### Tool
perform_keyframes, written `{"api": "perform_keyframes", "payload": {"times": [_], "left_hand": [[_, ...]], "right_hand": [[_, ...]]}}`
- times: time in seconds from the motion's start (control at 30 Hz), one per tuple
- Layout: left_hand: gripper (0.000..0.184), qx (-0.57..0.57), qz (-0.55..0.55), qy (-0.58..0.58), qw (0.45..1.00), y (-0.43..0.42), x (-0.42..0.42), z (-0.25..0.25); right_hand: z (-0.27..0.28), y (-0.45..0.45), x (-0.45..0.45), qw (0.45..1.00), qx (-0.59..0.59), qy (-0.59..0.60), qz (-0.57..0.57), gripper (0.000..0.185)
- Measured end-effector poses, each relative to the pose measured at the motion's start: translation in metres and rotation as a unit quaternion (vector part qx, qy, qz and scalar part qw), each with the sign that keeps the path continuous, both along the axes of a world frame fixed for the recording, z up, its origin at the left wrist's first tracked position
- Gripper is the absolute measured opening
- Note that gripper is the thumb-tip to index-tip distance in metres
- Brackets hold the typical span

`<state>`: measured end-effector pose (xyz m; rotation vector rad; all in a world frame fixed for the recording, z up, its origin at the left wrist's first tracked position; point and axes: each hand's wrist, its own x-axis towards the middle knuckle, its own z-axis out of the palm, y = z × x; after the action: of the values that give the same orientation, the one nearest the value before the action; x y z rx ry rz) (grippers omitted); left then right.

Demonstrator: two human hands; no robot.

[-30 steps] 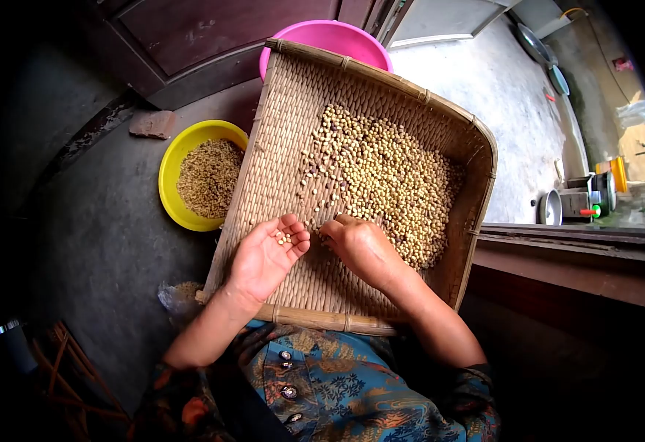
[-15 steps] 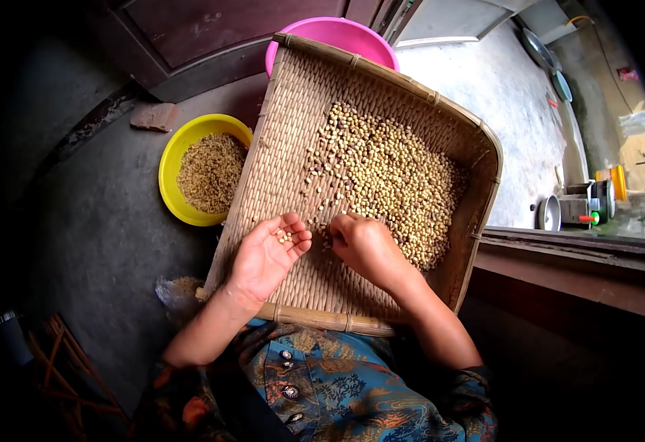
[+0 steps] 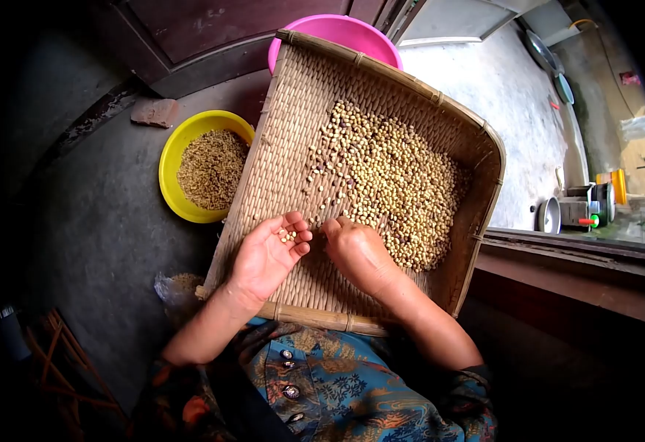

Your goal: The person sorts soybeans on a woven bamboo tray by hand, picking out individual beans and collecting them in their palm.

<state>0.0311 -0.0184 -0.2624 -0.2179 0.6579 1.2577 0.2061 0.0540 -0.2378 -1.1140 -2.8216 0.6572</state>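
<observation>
The person's left hand [image 3: 260, 258] is turned palm up and cupped, its fingers loosely curled and the palm facing upward, uncovered. A few small, pale, rounded beans [image 3: 287, 236] lie in the hollow by the fingers, cradled rather than squeezed.

The right hand [image 3: 359, 254] is just beside it, knuckles up, with the fingers bent downward and drawn in close. Their tips are hidden beneath the hand, so I cannot tell whether they meet or pinch a bean.

Both hands are over the near part of a large, brown, woven tray with a raised bamboo rim [image 3: 315, 315]. Beyond the right hand, a spread of cream-yellow beans mixed with dark ones [image 3: 403, 184] covers the tray's middle and right side, thinning to scattered single beans toward the left.

On the grey floor, left of the tray, is a round, bright yellow plastic bowl [image 3: 170, 173] containing small brownish pieces [image 3: 210, 169]. A pink plastic basin [image 3: 337, 29] shows behind the tray's far edge, partly covered by it.
</observation>
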Motion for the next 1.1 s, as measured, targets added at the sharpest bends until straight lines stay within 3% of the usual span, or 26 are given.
{"api": "perform_keyframes", "payload": {"times": [0.23,0.33,0.4,0.47,0.5,0.57,0.63,0.93,1.03,1.1], "left_hand": [[0.022,-0.012,0.016,-0.004,1.000,0.000,-0.002,0.000],[0.023,0.000,0.015,-0.001,1.000,-0.001,-0.003,-0.001],[0.023,0.002,0.019,0.017,1.000,0.001,-0.001,0.005],[0.023,-0.001,0.022,0.022,1.000,0.002,0.002,0.010],[0.023,-0.005,0.023,0.018,1.000,0.003,0.003,0.012],[0.023,-0.003,0.027,0.006,1.000,0.003,0.001,0.013],[0.022,0.005,0.031,-0.009,0.999,0.002,-0.001,0.008],[0.025,0.008,0.049,0.011,0.999,0.001,-0.003,0.003],[0.025,0.005,0.052,0.001,0.999,0.001,-0.004,0.000],[0.025,0.005,0.052,0.000,0.999,0.000,-0.005,0.000]], "right_hand": [[-0.001,0.001,-0.002,0.999,-0.033,0.008,-0.027,0.007],[0.005,0.010,0.007,0.990,-0.110,0.065,-0.053,0.010],[0.034,0.016,0.005,0.966,-0.210,0.100,-0.114,0.013],[0.048,0.015,0.004,0.895,-0.347,0.240,-0.143,0.012],[0.054,0.016,0.003,0.885,-0.355,0.259,-0.155,0.009],[0.032,0.017,0.004,0.965,-0.165,0.181,-0.098,0.009],[0.014,0.016,0.005,0.995,-0.035,0.090,-0.032,0.008],[0.001,0.008,-0.005,0.999,0.008,-0.035,0.011,0.012],[-0.005,0.007,-0.006,0.997,0.073,0.014,0.017,0.005],[-0.008,0.010,-0.003,0.998,0.039,0.045,-0.004,0.003]]}}
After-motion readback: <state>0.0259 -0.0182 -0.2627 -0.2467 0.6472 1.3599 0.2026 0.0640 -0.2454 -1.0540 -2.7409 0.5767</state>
